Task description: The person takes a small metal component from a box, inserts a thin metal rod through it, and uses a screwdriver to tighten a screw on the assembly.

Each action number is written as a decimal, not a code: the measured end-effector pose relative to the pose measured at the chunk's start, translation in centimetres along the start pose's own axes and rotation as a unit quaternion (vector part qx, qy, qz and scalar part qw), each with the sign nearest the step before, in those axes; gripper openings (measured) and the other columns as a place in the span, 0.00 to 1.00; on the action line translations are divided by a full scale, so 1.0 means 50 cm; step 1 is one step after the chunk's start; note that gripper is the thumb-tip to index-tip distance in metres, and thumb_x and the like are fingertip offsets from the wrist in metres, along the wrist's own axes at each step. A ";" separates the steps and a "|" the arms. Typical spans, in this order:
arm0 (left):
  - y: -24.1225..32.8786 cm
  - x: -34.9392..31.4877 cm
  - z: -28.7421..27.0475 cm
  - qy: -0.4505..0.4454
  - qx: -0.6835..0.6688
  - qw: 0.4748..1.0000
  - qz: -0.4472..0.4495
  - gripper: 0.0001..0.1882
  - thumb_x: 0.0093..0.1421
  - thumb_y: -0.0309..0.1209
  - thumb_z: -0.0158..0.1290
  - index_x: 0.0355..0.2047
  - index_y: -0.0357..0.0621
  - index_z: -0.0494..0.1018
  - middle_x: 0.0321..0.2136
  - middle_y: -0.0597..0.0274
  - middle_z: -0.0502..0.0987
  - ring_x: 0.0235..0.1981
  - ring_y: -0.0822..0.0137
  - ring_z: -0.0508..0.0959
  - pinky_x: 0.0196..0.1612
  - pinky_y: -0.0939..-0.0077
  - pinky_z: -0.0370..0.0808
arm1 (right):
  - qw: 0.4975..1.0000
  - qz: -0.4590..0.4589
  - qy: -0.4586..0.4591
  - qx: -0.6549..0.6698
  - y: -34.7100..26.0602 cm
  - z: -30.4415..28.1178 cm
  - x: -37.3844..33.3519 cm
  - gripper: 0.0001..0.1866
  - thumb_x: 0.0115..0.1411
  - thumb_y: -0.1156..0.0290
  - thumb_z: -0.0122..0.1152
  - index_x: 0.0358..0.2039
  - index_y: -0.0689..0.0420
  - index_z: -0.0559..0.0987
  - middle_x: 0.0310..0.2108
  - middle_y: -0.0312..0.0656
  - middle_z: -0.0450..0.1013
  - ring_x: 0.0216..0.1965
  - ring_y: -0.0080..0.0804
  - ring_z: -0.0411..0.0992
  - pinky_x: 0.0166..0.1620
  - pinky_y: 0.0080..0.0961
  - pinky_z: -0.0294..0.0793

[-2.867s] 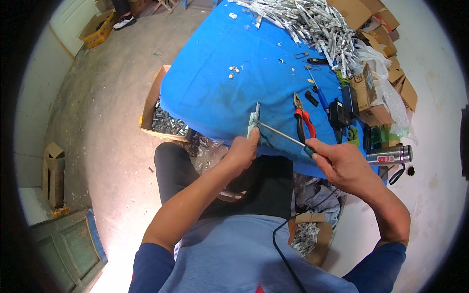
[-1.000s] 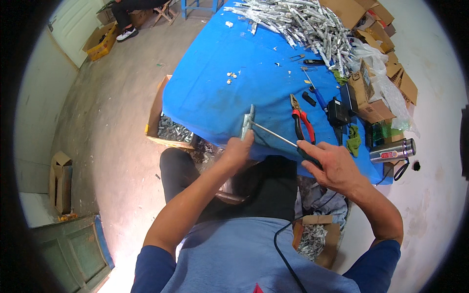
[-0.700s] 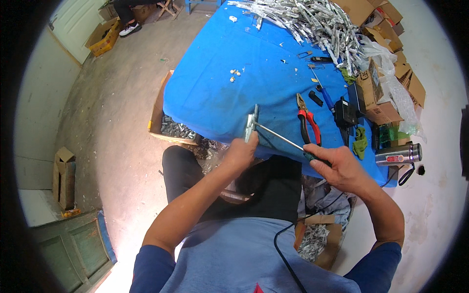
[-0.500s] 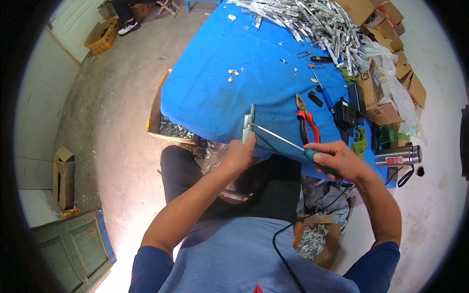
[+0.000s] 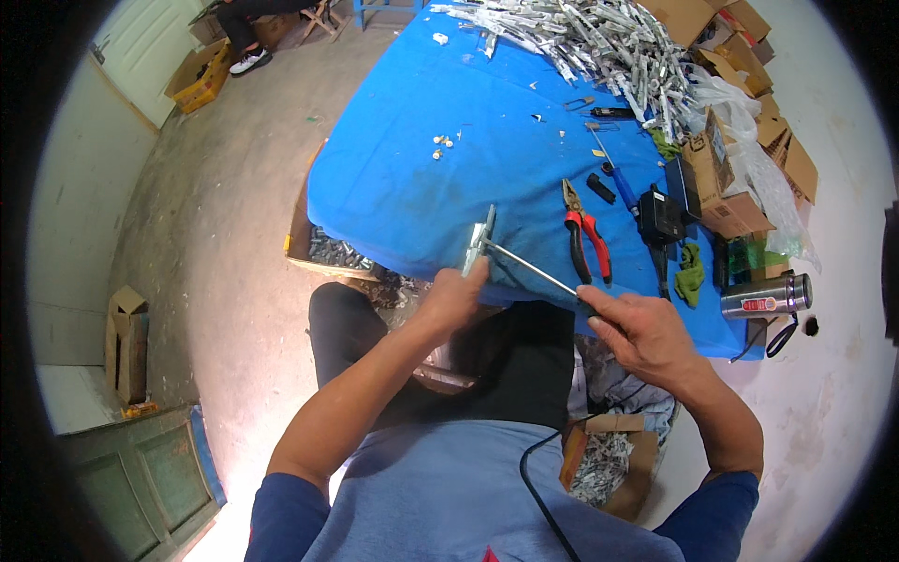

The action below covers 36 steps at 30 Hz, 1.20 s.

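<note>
My left hand (image 5: 456, 295) pinches the lower end of a narrow silvery metal piece (image 5: 478, 242) at the near edge of the blue-covered table (image 5: 393, 140). My right hand (image 5: 644, 335) is wrapped round the handle of a screwdriver (image 5: 534, 266), whose long thin shaft points left. The screwdriver's tip meets the side of the metal piece; the exact contact is too small to make out. My fingers now cover most of its handle. Just beyond my right hand lie red-and-black pliers (image 5: 582, 229), their jaws pointing away from me.
Similar silvery pieces are heaped (image 5: 609, 56) at the far right. Small brass-coloured parts (image 5: 439, 147) lie mid-table. A blue-handled screwdriver (image 5: 625, 187), a black adapter (image 5: 661, 217), a green cloth (image 5: 690, 272) and a steel flask (image 5: 766, 295) line the right side. An open carton of metal parts (image 5: 337, 253) stands below left.
My right hand has turned on the screwdriver, its fingers now covering the handle. The metal piece has tilted slightly and shifted a little right. My left hand keeps its hold.
</note>
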<state>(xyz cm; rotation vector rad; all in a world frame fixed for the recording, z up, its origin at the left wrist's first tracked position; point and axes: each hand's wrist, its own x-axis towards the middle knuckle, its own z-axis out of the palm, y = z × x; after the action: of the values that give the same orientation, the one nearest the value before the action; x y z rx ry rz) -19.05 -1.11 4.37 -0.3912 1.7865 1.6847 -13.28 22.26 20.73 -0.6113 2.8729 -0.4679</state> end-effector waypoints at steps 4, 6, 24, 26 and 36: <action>-0.015 0.011 0.005 0.031 0.015 0.999 0.020 0.31 0.63 0.57 0.47 0.22 0.37 0.71 0.14 0.64 0.67 0.16 0.70 0.66 0.19 0.69 0.62 | 0.999 0.003 -0.034 -0.020 -0.014 -0.020 0.016 0.17 0.61 0.67 0.57 0.51 0.49 0.73 0.21 0.46 0.70 0.24 0.45 0.71 0.27 0.39 0.69; -0.022 0.016 0.011 0.064 0.054 0.996 0.030 0.30 0.63 0.57 0.47 0.19 0.42 0.68 0.13 0.68 0.64 0.13 0.74 0.63 0.15 0.73 0.58 | 0.998 0.002 -0.057 -0.029 -0.020 -0.031 0.025 0.16 0.61 0.67 0.57 0.50 0.48 0.72 0.21 0.46 0.70 0.24 0.46 0.71 0.27 0.39 0.69; -0.005 0.006 0.018 0.034 -0.034 0.999 0.014 0.29 0.63 0.57 0.47 0.18 0.44 0.66 0.13 0.66 0.65 0.11 0.73 0.62 0.13 0.75 0.55 | 0.967 0.111 -0.080 0.215 0.022 0.005 0.012 0.17 0.61 0.68 0.57 0.52 0.53 0.75 0.26 0.49 0.74 0.26 0.45 0.73 0.29 0.34 0.70; -0.003 0.000 0.014 0.031 -0.024 0.999 0.025 0.29 0.63 0.57 0.46 0.18 0.45 0.65 0.12 0.67 0.64 0.11 0.73 0.61 0.13 0.76 0.55 | 0.999 0.010 0.000 0.034 0.004 0.027 -0.005 0.18 0.61 0.68 0.58 0.52 0.51 0.75 0.23 0.47 0.72 0.25 0.45 0.73 0.28 0.36 0.70; 0.002 -0.004 0.011 0.013 0.000 1.000 0.025 0.30 0.63 0.57 0.46 0.17 0.46 0.64 0.12 0.67 0.63 0.11 0.74 0.60 0.13 0.77 0.54 | 1.000 0.003 0.010 0.018 -0.002 0.017 -0.007 0.18 0.61 0.66 0.57 0.52 0.51 0.75 0.22 0.48 0.72 0.25 0.48 0.73 0.28 0.41 0.69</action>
<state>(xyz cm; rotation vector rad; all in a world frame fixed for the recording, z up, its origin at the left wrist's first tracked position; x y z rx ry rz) -18.86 -0.61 4.60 -0.3719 1.8295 1.7216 -12.73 22.07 19.99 -0.5939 2.8778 -0.5267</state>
